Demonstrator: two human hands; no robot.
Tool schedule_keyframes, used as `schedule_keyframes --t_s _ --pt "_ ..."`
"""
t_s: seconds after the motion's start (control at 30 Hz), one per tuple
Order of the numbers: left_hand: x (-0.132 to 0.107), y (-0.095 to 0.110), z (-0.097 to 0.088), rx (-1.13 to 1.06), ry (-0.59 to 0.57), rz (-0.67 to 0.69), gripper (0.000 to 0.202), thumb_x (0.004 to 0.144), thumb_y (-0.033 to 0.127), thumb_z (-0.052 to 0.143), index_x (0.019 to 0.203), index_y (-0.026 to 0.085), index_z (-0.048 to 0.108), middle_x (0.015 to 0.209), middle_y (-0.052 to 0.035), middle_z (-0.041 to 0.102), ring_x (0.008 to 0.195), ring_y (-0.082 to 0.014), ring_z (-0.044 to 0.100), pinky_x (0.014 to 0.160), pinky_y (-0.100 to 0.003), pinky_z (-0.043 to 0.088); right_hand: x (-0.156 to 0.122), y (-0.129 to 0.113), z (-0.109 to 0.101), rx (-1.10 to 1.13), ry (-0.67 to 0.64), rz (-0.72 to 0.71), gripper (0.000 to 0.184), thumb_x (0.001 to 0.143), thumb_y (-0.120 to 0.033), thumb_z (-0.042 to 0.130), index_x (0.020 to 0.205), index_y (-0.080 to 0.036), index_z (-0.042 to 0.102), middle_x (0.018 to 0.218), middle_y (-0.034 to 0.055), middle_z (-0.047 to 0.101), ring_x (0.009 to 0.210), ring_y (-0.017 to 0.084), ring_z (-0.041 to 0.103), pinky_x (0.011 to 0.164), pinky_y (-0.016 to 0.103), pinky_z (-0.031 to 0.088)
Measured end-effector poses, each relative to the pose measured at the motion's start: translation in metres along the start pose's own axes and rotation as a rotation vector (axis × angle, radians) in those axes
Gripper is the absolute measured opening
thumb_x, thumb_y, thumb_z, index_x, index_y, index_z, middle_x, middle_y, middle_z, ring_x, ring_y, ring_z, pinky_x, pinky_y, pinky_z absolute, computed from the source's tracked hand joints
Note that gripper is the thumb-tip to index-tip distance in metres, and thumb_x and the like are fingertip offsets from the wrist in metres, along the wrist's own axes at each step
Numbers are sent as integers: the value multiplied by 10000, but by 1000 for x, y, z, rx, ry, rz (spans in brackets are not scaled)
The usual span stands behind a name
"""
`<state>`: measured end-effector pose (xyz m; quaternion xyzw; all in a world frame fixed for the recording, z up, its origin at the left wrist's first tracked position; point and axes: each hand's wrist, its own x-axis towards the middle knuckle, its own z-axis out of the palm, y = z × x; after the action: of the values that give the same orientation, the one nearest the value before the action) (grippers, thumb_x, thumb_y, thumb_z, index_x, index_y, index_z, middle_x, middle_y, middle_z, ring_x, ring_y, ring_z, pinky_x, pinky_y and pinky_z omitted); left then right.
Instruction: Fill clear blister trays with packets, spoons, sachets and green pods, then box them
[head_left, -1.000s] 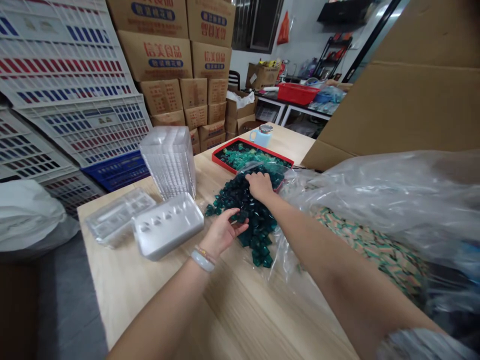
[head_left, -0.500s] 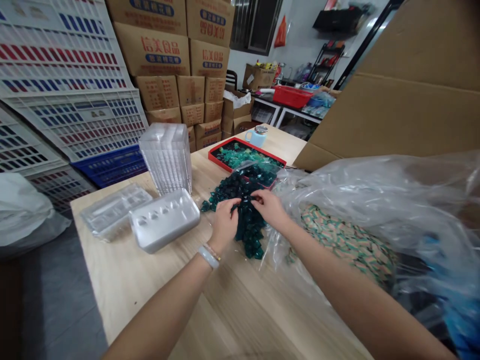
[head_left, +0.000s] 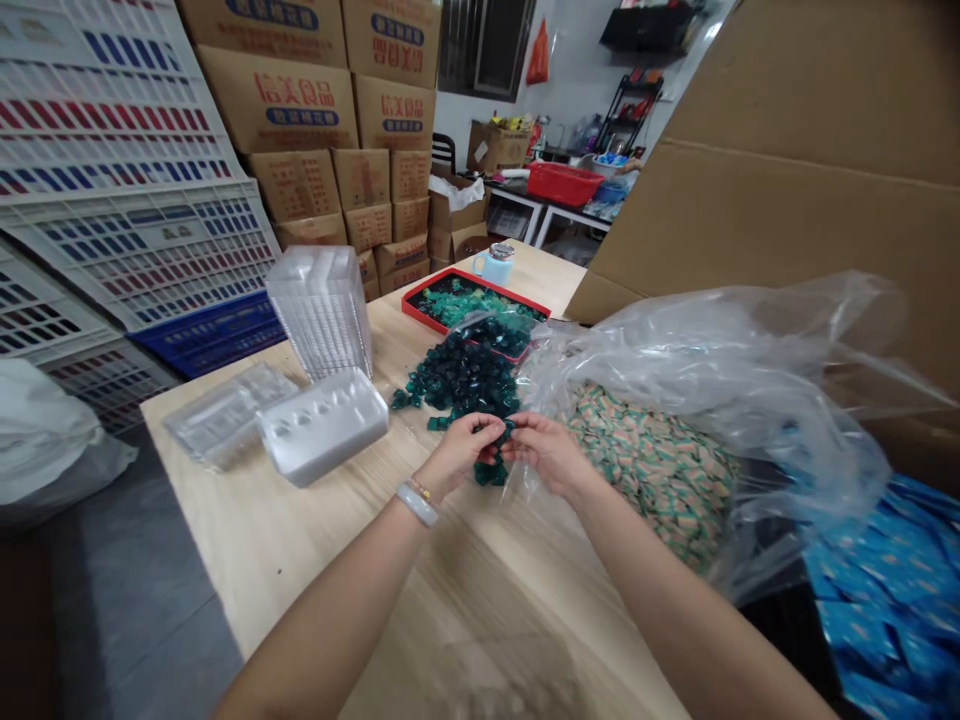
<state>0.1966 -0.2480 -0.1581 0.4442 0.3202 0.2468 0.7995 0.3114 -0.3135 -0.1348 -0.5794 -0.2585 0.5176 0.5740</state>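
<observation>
Between the left hand (head_left: 459, 452) and right hand (head_left: 547, 452), dark green translucent pieces (head_left: 491, 472) half hidden behind curled fingers, their exact number and shape impossible to tell. Cut off by the lower right corner, a heap of bright blue printed packets (head_left: 892, 600); cut off by the top edge, tan cardboard cartons (head_left: 270, 30). Too small to make out: the small items (head_left: 611, 192) beside the far red plastic basket (head_left: 564, 184).

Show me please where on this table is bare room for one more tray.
Bare wood lies before the white tray, left of the left hand, and behind the red tray, beside the mug. Crowded: dark green pieces and plastic bag around the right hand.
</observation>
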Motion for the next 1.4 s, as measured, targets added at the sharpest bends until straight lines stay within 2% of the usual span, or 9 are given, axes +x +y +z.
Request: schedule_keyframes --t_s 0.23,0.37,0.6,0.73,0.9,1.03,1.13,1.27,1.4 --pt "-5 7 -1 -146 -152 -167 172 656 218 663 682 118 526 551 12 521 472 -51 482 423 -145 358 11 7 4 0 169 -132 124 552 -236 551 645 -178 494 444 -64 504 379 92 478 347 188 361" --pt "-3 13 4 71 94 -27 113 685 174 622 716 125 525 512 39 479 435 -41 443 401 -140 336 21 8 -10 105 390 -151 111 565 -215 494 662 -197 443 411 -89 455 343 83 443 345 184 350" --pt "19 12 17 273 19 -12 292 782 420 474 664 153 476 486 41 450 405 -74 434 391 -186 317 18 16 1 -369 228 -394 226 671 -241 433 849 -187 560 696 14 598 550 141 547 545 301 472" --pt "25 0 22 445 319 181 272 787 386 476 640 158 454 548 20 477 515 -103 478 500 -216 360 12 17 7 -798 263 -711 288 691 -174 400 909 -176 588 915 76 606 846 191 552 794 365 432" --pt "36 1 14 715 598 406 261 841 347 378 800 134 524 738 -67 558 735 -175 534 693 -288 395 1 26 16 -612 434 -554 249 712 -220 396 878 -165 573 632 20 581 586 153 566 597 300 477" --pt "42 15 1 881 479 525 361 748 274 548 1079 143 493 927 -95 565 877 -199 523 802 -307 380 -2 38 15 -182 442 -287 277 669 -249 429 912 -155 522 473 -56 508 396 114 507 432 243 455" --pt "36 13 0 870 293 502 230 794 309 476 932 156 578 824 -60 595 777 -171 542 746 -275 397 -1 41 9 -118 461 -211 295 653 -265 448 910 -149 532 504 -44 527 397 113 499 420 245 446" --pt "18 -5 14 784 60 393 266 811 357 433 764 155 599 744 -43 612 705 -151 545 669 -238 401 -3 40 7 -397 519 -384 243 696 -286 449 841 -171 605 655 20 582 568 139 527 572 279 456" --pt "0 -18 29 724 198 452 213 813 304 438 771 167 596 758 -44 611 719 -151 536 701 -247 390 -7 40 12 -522 564 -497 195 694 -269 470 773 -180 624 763 46 604 729 165 523 702 297 430"
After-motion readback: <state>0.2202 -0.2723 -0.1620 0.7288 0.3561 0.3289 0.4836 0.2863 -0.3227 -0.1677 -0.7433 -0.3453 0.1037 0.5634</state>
